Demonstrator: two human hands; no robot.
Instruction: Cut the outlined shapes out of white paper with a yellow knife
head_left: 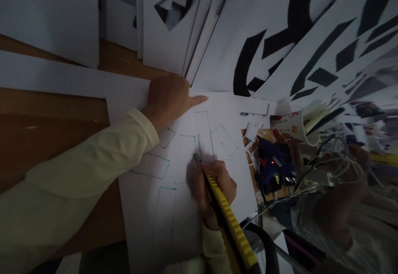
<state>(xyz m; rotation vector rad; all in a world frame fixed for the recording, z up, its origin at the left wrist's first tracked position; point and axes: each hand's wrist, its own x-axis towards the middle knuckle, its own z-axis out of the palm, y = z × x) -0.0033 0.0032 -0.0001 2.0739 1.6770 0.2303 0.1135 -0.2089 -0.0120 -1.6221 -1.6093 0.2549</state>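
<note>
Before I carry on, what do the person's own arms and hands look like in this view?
Both arms wear pale cream long sleeves; the left sleeve ends in a plain banded cuff, while the right sleeve is only partly in view. The left hand and right hand are bare: no gloves show. I see no markings or cables on the sleeves.

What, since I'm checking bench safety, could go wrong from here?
The yellow utility knife in the right hand could slip toward the left hand, whose thumb lies ahead of its tip on the white sheet. The blue glue gun shows a red light, so it may be hot and could scorch the paper scraps beside it.
</note>
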